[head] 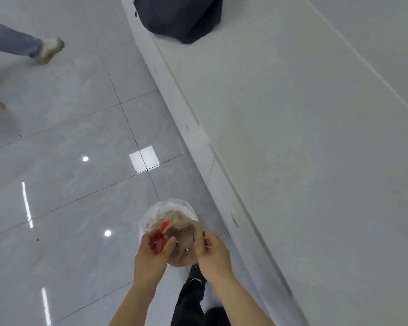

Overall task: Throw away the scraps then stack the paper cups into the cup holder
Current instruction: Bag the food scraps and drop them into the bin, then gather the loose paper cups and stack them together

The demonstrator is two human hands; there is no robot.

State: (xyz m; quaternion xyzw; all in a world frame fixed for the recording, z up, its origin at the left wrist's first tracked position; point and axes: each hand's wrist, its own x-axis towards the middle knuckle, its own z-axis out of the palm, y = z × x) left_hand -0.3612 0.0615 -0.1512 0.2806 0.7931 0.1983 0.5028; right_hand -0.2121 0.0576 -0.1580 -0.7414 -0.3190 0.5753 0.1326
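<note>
A small bin lined with a white plastic bag [172, 207] stands on the grey tiled floor below me, near the base of a white counter. Over it I hold a crumpled brown paper piece [183, 243] between both hands. My left hand [152, 252] grips its left edge together with a red scrap [160, 241]. My right hand [212, 251] pinches its right edge. The bin's body is mostly hidden by the paper and my hands. No paper cups or cup holder are in view.
A long white counter [292, 137] runs along the right, with a black bag [181, 17] on its far end. Another person's legs and shoes [48, 50] are at the far left on the floor. My own dark trouser leg [191, 300] is below.
</note>
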